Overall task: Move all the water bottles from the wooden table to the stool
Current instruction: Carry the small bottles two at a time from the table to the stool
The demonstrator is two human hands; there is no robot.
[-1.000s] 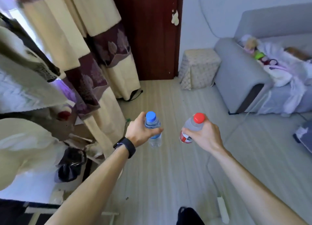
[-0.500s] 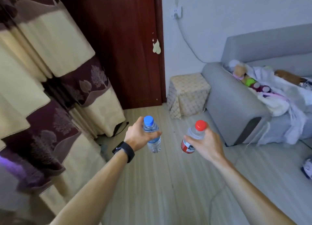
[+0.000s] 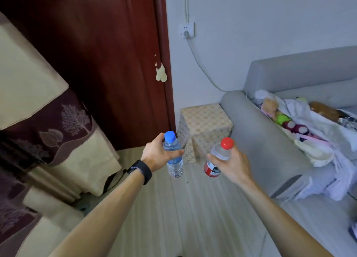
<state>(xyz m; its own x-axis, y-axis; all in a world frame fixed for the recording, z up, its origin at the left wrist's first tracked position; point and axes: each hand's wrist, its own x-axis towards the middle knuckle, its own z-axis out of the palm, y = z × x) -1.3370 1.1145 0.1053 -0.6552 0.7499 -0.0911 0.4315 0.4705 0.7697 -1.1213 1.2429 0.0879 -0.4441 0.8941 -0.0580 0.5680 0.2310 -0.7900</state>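
Ahead, grey sofa [image 3: 266, 152] at right, heaped with laundry and toys. Dark red door [image 3: 108, 63] at left, patterned curtain [image 3: 48, 121] nearer me. Stool [image 3: 204, 125] with a patterned cover stands between door and sofa arm, top bare. My left hand [image 3: 156, 154] is wrapped around a blue-capped bottle [image 3: 173, 160], upright. My right hand [image 3: 229, 164] grips a red-capped bottle [image 3: 216, 160], tilted. Both are held in the air over the floor, short of the stool. Black band [image 3: 141, 170] on left wrist.
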